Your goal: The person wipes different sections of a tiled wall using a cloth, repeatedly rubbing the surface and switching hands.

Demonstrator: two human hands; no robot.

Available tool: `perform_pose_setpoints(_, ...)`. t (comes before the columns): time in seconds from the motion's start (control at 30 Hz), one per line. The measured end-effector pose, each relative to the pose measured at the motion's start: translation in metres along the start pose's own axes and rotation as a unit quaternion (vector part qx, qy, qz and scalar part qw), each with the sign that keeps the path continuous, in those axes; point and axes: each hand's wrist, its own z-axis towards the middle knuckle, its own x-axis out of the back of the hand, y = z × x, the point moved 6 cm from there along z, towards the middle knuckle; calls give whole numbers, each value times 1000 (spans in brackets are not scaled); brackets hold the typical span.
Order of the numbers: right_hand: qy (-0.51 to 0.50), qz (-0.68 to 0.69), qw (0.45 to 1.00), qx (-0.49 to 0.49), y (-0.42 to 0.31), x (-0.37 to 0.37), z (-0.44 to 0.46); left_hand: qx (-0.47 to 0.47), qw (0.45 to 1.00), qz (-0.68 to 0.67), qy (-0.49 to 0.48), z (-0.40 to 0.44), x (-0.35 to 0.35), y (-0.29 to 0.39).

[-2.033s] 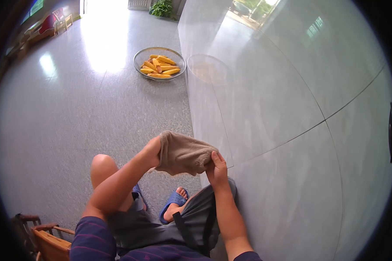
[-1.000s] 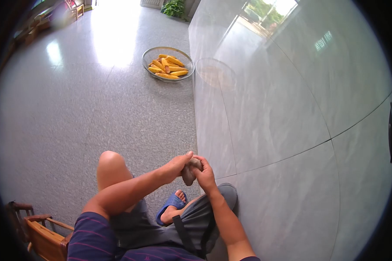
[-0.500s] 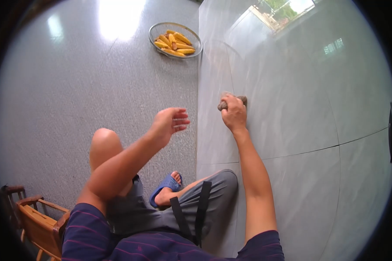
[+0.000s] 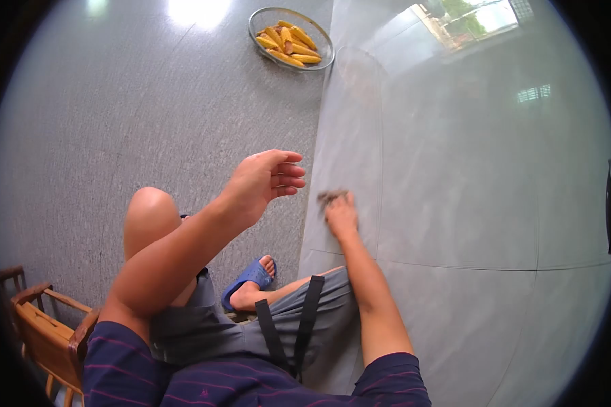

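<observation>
My right hand [image 4: 341, 216] is closed on a bunched brown cloth [image 4: 332, 197], pressed against the grey tiled wall [image 4: 455, 197] near its lower left edge. Motion blurs the cloth a little. My left hand [image 4: 265, 182] hangs in the air over the floor, to the left of the cloth, its fingers loosely curled and apart with nothing in them.
A glass-like bowl [image 4: 256, 42] with several yellow corn cobs [image 4: 287, 42] stands on the speckled floor [image 4: 149, 122] beside the wall. A wooden chair [image 4: 47, 332] is at the lower left. My foot in a blue slipper [image 4: 253, 277] rests below my hands.
The cloth was first stretched between both hands, then bunched up. My left hand let go of it. My right hand took it to the wall and has since moved down and left.
</observation>
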Motion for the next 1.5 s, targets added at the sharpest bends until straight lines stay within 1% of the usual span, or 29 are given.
perform_pose_setpoints(0.03,119,-10,992,-50,13,18,2,3,1000,1,-12,-1,-3,-1)
perform_pose_setpoints(0.07,113,-6,992,-47,16,19,6,9,1000,-1,-8,-2,-3,-2)
perform_pose_setpoints(0.13,268,-20,956,-117,31,36,1,13,1000,-2,-12,-2,-8,-4)
perform_pose_setpoints(0.17,267,-19,957,-116,29,34,1,14,1000,-2,-10,-1,-9,-4)
perform_pose_setpoints(0.23,100,-31,992,-68,16,10,10,20,1000,-15,-10,-2,-9,-5)
perform_pose_setpoints(0.27,99,-28,993,-66,9,-4,11,21,1000,-14,-7,-1,-9,-6)
perform_pose_setpoints(0.33,-118,54,991,28,-20,-54,9,19,1000,-21,1,0,-9,-5)
perform_pose_setpoints(0.4,-310,108,931,163,-50,-61,-21,17,999,-27,4,1,-8,-4)
perform_pose_setpoints(0.47,-448,61,866,213,-63,-48,-35,16,999,-35,8,1,-8,-2)
perform_pose_setpoints(0.5,-450,59,864,216,-62,-50,-32,18,999,-36,5,-1,-9,0)
perform_pose_setpoints(0.57,-324,26,925,196,-54,-54,-13,23,999,-37,5,-1,-9,2)
perform_pose_setpoints(0.67,-77,69,991,87,-18,-46,29,25,998,-56,-2,0,-11,3)
perform_pose_setpoints(0.7,22,72,996,54,-7,-37,36,20,998,-59,1,0,-11,5)
perform_pose_setpoints(0.73,21,71,996,53,-4,-40,41,14,998,-60,5,0,-11,8)
perform_pose_setpoints(0.8,143,17,989,-18,7,-34,48,6,998,-60,16,2,-10,12)
perform_pose_setpoints(0.83,144,17,989,-17,5,-32,50,-4,998,-62,27,2,-7,16)
perform_pose_setpoints(0.9,38,-33,998,31,-7,-43,49,-13,997,-63,41,4,-3,21)
perform_pose_setpoints(0.93,-78,4,996,43,-16,-55,48,-20,996,-65,53,4,0,24)
perform_pose_setpoints(0.97,-192,41,979,53,-30,-63,43,-19,996,-64,53,5,1,25)
perform_pose_setpoints(1.03,-348,85,919,162,-57,-61,15,-28,996,-62,59,7,4,28)
perform_pose_setpoints(1.07,-348,88,920,159,-60,-63,14,-27,996,-59,56,9,5,29)
perform_pose_setpoints(1.13,-418,99,879,208,-70,-77,7,-31,997,-54,45,10,5,30)
perform_pose_setpoints(1.17,-420,101,878,208,-67,-86,8,-28,997,-53,46,11,6,29)
perform_pose_setpoints(1.23,-241,55,947,203,-48,-85,30,-26,998,-54,26,13,2,27)
perform_pose_setpoints(1.3,-167,136,974,74,-16,-55,52,-19,998,-54,30,15,1,26)
perform_pose_setpoints(1.37,33,65,997,18,3,-35,60,-16,998,-48,28,19,-2,27)
perform_pose_setpoints(1.4,33,65,997,11,5,-36,61,-17,998,-40,38,20,-2,28)
perform_pose_setpoints(1.47,129,-13,991,-36,9,-30,64,-19,998,-29,45,23,-4,31)
perform_pose_setpoints(1.5,131,-14,991,-40,8,-33,64,-23,998,-31,51,25,-3,33)
